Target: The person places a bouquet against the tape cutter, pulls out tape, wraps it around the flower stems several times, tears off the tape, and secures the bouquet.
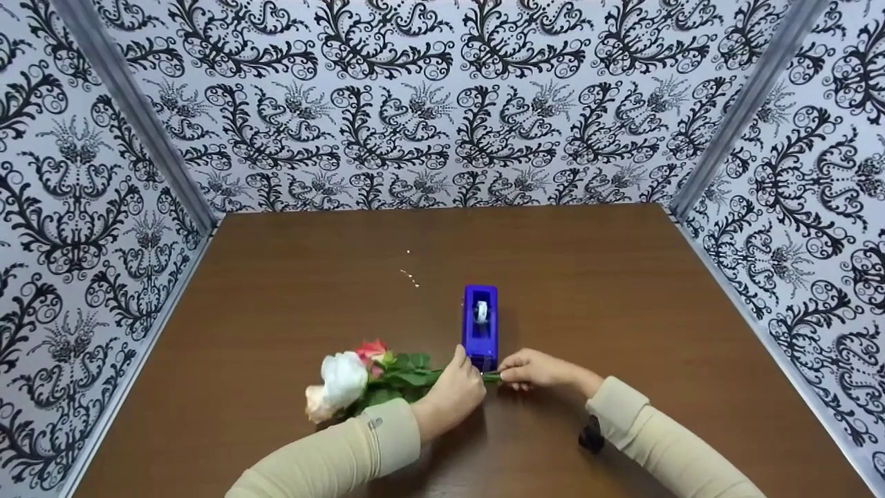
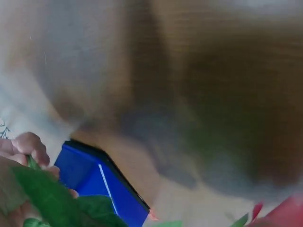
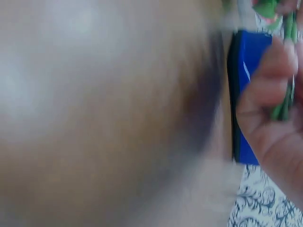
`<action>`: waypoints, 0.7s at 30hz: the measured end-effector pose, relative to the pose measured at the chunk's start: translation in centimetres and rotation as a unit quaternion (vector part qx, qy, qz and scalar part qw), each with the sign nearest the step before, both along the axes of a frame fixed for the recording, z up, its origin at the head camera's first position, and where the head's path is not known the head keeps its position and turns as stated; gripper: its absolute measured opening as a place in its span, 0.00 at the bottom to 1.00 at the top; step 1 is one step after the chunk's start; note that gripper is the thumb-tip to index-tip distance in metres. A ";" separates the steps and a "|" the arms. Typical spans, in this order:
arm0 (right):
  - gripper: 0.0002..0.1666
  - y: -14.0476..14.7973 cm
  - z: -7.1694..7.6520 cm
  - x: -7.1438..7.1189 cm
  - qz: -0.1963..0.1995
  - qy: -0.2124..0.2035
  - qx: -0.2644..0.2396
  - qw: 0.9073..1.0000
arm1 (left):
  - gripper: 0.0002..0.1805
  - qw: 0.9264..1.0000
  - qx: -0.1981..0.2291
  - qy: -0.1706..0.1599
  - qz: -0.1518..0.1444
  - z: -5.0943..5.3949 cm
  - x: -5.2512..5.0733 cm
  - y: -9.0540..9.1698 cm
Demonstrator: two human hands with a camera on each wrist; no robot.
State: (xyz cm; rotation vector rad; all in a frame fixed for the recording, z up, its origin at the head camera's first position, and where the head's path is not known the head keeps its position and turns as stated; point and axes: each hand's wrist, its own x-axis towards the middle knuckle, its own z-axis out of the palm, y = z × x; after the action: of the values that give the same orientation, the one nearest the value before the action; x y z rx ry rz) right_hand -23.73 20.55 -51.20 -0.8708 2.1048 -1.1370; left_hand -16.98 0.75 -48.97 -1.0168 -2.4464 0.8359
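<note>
A bunch of flowers with white (image 1: 344,379), peach and red heads lies to the left, its green stems running right. My left hand (image 1: 453,391) grips the stems just in front of the blue tape dispenser (image 1: 480,346). At the stem ends, my right hand (image 1: 529,369) pinches them between thumb and fingers. The right wrist view shows the cut ends of the stems (image 3: 281,111) held in the right hand (image 3: 274,104), beside the dispenser (image 3: 249,56). In the left wrist view, leaves (image 2: 47,196) partly cover the left hand (image 2: 19,165).
A roll of clear tape (image 1: 481,312) sits in the dispenser. Small white specks (image 1: 413,279) lie on the brown table (image 1: 311,277) behind the flowers. Patterned walls (image 1: 442,104) stand at the back and both sides. A black object (image 1: 591,436) is by the right sleeve.
</note>
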 end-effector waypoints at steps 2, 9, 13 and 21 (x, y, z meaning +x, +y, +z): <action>0.15 -0.1 -0.3 0.5 -0.029 0.022 -0.014 0.999 | 0.11 0.998 0.011 -0.045 0.040 0.3 0.1 0.3; 0.12 -0.3 -1.0 2.2 -0.105 0.055 -0.065 0.991 | 0.08 0.964 0.093 -0.215 0.127 2.2 -1.1 1.1; 0.12 -0.3 -1.4 2.5 -0.107 0.053 -0.088 0.989 | 0.05 0.957 0.104 -0.245 0.116 2.4 -2.0 1.0; 0.25 0.1 -0.9 0.6 -0.027 -0.032 -0.028 0.999 | 0.04 0.981 0.070 -0.165 0.078 2.0 -1.7 0.8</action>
State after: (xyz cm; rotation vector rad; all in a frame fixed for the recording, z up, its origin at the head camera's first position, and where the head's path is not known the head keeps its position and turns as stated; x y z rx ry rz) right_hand -23.13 20.62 -52.14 -0.7960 2.0657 -1.2404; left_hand -18.69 1.52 -46.99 -0.9878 -2.8496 0.5668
